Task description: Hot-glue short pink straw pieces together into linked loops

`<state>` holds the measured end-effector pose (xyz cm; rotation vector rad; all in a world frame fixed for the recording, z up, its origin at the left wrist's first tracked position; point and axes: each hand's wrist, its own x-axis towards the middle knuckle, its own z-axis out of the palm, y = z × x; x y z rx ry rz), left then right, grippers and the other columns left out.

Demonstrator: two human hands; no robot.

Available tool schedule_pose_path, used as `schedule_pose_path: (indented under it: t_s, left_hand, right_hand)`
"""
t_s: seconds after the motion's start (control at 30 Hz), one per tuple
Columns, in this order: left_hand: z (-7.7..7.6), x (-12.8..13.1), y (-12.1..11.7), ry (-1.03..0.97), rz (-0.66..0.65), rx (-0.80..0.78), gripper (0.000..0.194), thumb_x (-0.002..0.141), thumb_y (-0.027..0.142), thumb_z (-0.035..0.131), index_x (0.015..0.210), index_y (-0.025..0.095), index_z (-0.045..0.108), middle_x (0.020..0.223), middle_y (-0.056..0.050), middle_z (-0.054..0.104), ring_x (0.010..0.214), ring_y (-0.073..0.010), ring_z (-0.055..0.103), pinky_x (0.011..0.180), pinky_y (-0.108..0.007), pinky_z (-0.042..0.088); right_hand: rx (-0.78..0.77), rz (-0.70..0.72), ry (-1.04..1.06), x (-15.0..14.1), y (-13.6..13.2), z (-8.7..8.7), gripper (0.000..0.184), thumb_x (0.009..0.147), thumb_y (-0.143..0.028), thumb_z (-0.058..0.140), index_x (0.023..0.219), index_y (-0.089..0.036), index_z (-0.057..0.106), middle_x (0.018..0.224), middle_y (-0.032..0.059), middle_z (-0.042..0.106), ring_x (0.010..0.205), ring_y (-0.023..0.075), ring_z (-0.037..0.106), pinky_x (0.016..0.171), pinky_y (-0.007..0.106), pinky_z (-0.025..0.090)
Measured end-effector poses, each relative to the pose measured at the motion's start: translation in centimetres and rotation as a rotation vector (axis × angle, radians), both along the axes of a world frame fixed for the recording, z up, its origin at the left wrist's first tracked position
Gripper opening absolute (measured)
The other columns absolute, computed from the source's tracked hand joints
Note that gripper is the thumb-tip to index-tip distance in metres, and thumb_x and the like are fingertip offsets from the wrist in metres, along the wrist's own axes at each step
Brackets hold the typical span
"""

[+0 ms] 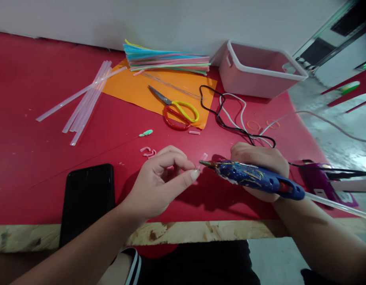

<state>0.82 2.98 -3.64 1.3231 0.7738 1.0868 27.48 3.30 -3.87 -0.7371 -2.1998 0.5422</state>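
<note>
My right hand (pixel 258 158) is wrapped round a blue hot glue gun (pixel 248 176), its body crusted with dried glue. A clear glue stick (pixel 334 204) sticks out of the gun's back end. The metal nozzle points left, right by the fingertips of my left hand (pixel 162 182). Thumb and forefinger of that hand pinch a small pink piece (pixel 197 168), mostly hidden by the fingers. Curled pink pipe cleaner bits (pixel 149 152) lie behind the left hand. Farther back rest a green fuzzy piece on a thin wire (pixel 146 133) and scissors (pixel 174 111) with red and yellow handles.
Glue sticks (pixel 88 99) lie at the left, and a phone (pixel 88 198) is by the front edge. Pipe cleaners (pixel 168 59) are bundled on orange paper (pixel 129 89). A pink bin (pixel 248 81), black and white cords (pixel 230 122) and a purple object (pixel 316 182) are rightward.
</note>
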Motion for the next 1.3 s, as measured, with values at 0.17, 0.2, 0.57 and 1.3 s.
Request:
schedule_pose_path:
  t_s: [0.17, 0.2, 0.57, 1.3]
  left_hand:
    - [-0.23, -0.08, -0.02, -0.012, -0.012, -0.009, 0.013, 0.084, 0.011, 0.074, 0.076, 0.019, 0.069, 0.082, 0.001, 0.059, 0.075, -0.0094, 0.060, 0.071, -0.021, 0.048]
    - [-0.25, -0.08, -0.02, -0.015, -0.014, -0.011, 0.013, 0.084, 0.010, 0.073, 0.076, 0.019, 0.069, 0.082, 0.001, 0.058, 0.075, -0.0092, 0.060, 0.070, -0.021, 0.048]
    - [-0.23, -0.07, -0.04, -0.009, -0.014, 0.013, 0.013, 0.085, 0.010, 0.073, 0.075, 0.018, 0.068, 0.081, 0.002, 0.059, 0.075, -0.0083, 0.059, 0.072, -0.020, 0.048]
    - [-0.32, 0.05, -0.03, 0.039, -0.004, 0.056, 0.010, 0.084, 0.013, 0.073, 0.077, 0.019, 0.068, 0.081, 0.001, 0.057, 0.073, -0.0105, 0.058, 0.065, -0.023, 0.046]
  right_hand:
    - [-0.011, 0.004, -0.007, 0.25, 0.04, -0.23, 0.012, 0.082, -0.028, 0.061, 0.093, -0.023, 0.063, 0.070, 0.0028, 0.063, 0.062, 0.0182, 0.056, 0.060, 0.037, 0.047]
    - [-0.010, 0.003, -0.002, 0.26, 0.04, -0.26, 0.012, 0.082, -0.027, 0.061, 0.093, -0.023, 0.063, 0.070, 0.0026, 0.063, 0.062, 0.0182, 0.055, 0.060, 0.037, 0.046]
    - [0.003, 0.004, 0.040, 0.32, 0.09, -0.43, 0.013, 0.082, -0.028, 0.062, 0.093, -0.021, 0.064, 0.072, 0.0043, 0.062, 0.064, 0.0191, 0.055, 0.062, 0.038, 0.046]
    - [0.009, -0.020, 0.033, 0.21, 0.08, -0.35, 0.012, 0.081, -0.025, 0.065, 0.093, -0.024, 0.064, 0.071, 0.0020, 0.061, 0.062, 0.0187, 0.054, 0.061, 0.037, 0.046]
